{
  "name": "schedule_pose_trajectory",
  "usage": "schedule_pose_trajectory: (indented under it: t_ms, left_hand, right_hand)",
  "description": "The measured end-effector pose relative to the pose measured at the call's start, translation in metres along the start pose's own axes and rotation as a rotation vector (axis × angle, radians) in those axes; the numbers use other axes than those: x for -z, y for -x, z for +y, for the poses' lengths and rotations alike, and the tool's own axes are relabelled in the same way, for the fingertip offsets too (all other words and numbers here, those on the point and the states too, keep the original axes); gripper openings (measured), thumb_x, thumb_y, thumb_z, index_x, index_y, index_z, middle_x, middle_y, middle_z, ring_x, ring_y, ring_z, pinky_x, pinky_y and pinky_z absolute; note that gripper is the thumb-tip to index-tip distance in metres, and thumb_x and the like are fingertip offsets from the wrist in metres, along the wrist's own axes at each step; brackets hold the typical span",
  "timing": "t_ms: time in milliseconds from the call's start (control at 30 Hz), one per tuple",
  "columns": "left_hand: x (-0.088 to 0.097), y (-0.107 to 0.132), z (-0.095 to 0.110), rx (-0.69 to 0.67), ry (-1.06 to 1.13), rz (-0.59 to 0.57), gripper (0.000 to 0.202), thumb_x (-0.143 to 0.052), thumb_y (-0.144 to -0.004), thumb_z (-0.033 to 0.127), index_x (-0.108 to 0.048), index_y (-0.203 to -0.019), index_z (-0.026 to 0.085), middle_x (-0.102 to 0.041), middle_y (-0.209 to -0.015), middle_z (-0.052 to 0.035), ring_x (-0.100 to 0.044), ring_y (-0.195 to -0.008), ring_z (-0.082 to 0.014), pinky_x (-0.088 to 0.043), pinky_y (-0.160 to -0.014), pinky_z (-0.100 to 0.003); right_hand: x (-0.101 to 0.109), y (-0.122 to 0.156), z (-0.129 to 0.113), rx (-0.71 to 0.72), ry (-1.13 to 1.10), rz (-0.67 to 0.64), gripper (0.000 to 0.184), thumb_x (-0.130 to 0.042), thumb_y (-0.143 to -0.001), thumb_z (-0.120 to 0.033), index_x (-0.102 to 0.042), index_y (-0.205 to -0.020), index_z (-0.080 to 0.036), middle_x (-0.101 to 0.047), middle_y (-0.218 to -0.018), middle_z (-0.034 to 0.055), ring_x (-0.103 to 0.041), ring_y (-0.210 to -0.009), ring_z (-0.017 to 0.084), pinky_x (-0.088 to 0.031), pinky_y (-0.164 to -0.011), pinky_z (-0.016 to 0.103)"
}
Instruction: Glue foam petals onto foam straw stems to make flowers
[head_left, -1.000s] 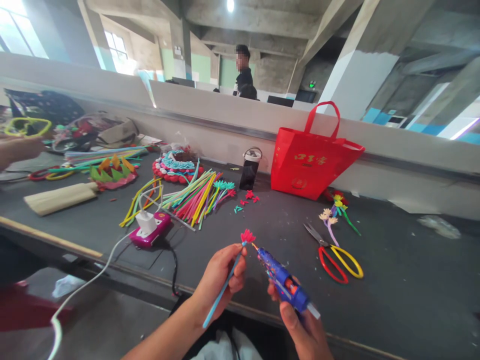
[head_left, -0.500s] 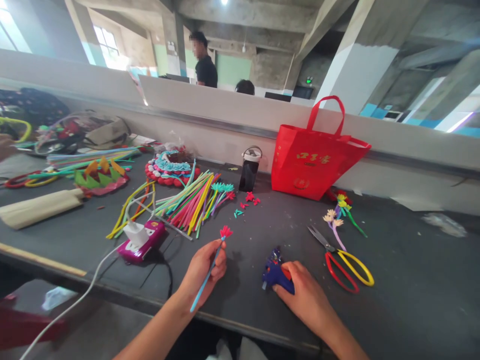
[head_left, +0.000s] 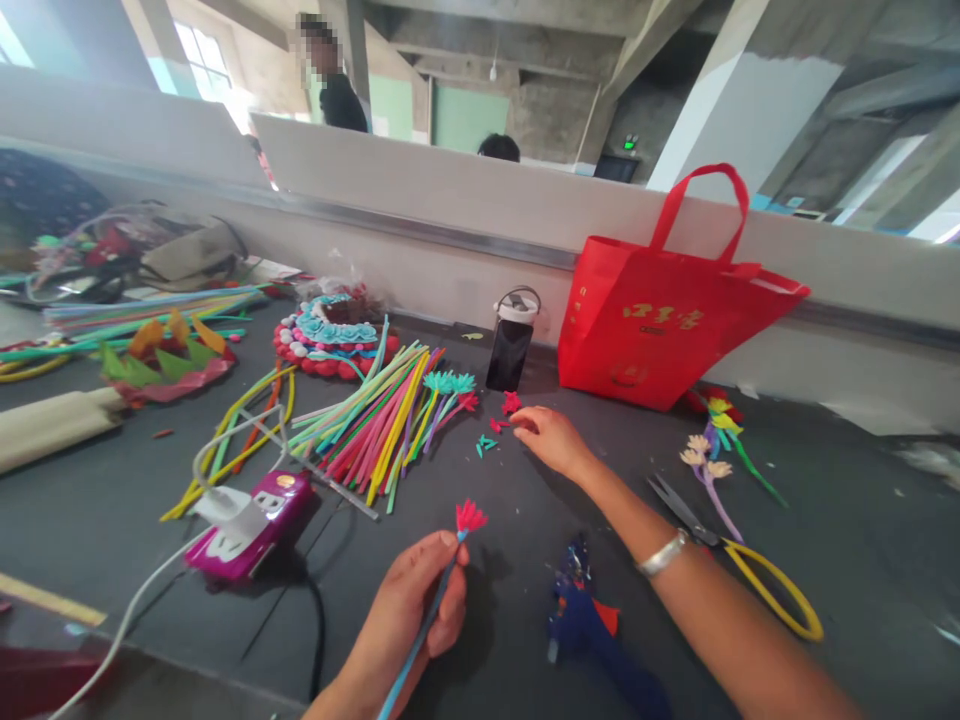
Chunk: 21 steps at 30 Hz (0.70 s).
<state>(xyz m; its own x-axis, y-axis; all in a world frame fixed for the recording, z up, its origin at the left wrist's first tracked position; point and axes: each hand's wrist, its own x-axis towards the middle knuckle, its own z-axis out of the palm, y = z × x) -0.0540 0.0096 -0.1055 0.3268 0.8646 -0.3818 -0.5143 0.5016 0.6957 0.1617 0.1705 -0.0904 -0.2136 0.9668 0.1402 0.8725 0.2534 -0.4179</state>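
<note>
My left hand (head_left: 424,600) is closed around the light blue stem of a pipe-cleaner flower (head_left: 471,517), whose red petals point up above the fingers. My right hand (head_left: 551,440) reaches over the table, thumb and forefinger pinched at a small red pipe-cleaner piece (head_left: 498,426). Just behind that lies a red cluster (head_left: 511,402), and short green pieces (head_left: 485,445) are scattered in front. A dark blue glue gun (head_left: 585,620) with a red trigger rests on the table, under no hand. Scissors (head_left: 690,520) lie partly hidden behind my right forearm.
Many coloured pipe cleaners (head_left: 375,430) lie left of centre near a purple power strip (head_left: 251,525). A phone (head_left: 510,353) stands against a cup, beside a red bag (head_left: 660,320). Finished flowers (head_left: 705,455) lie at right. A person (head_left: 341,95) is beyond the partition.
My right hand has let go of the glue gun and moved forward to the small red pieces. The left hand still holds the flower. The view has shifted, and the person behind appears farther left.
</note>
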Motion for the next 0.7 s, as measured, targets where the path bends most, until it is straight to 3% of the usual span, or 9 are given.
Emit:
schedule_pose_trajectory:
  t_ms: [167, 367, 500, 700]
  left_hand:
    - [0.003, -0.002, -0.001, 0.032, -0.001, -0.019, 0.031, -0.061, -0.082, 0.046, -0.056, -0.077, 0.016, -0.043, -0.039, 0.0065, -0.026, -0.028, -0.0039, -0.021, -0.032, -0.018]
    - [0.001, -0.001, 0.001, 0.030, 0.030, -0.010, 0.029, -0.061, -0.082, 0.044, -0.055, -0.077, 0.016, -0.042, -0.040, 0.0072, -0.026, -0.029, -0.0039, -0.018, -0.033, -0.018]
    - [-0.004, 0.004, 0.002, -0.002, 0.034, 0.021, 0.025, -0.059, -0.083, 0.040, -0.056, -0.079, 0.015, -0.040, -0.043, 0.0080, -0.025, -0.032, -0.0029, -0.015, -0.036, -0.018]
    - [-0.020, 0.021, -0.008, -0.021, 0.031, -0.027, 0.022, -0.058, -0.083, 0.037, -0.056, -0.082, 0.015, -0.039, -0.044, 0.0084, -0.025, -0.034, -0.0036, -0.014, -0.037, -0.019]
  right_hand:
    - [-0.024, -0.028, 0.003, -0.028, 0.080, -0.023, 0.014, -0.058, -0.085, -0.019, -0.070, -0.092, -0.022, -0.068, -0.096, 0.0048, -0.063, -0.085, 0.018, -0.042, -0.068, 0.024]
    - [-0.018, -0.010, 0.004, -0.042, 0.062, 0.015, 0.014, -0.050, -0.086, -0.013, -0.063, -0.081, -0.017, -0.066, -0.085, 0.0066, -0.061, -0.078, 0.017, -0.041, -0.069, 0.025]
    - [0.007, 0.035, -0.016, 0.010, -0.041, 0.069, 0.013, -0.045, -0.088, -0.016, -0.059, -0.087, -0.017, -0.065, -0.079, 0.0026, -0.061, -0.073, 0.014, -0.043, -0.069, 0.023]
    - [0.044, 0.138, -0.071, 0.098, -0.332, 0.153, 0.011, -0.051, -0.087, -0.023, -0.062, -0.087, -0.022, -0.064, -0.075, -0.0020, -0.059, -0.064, 0.012, -0.046, -0.063, 0.021]
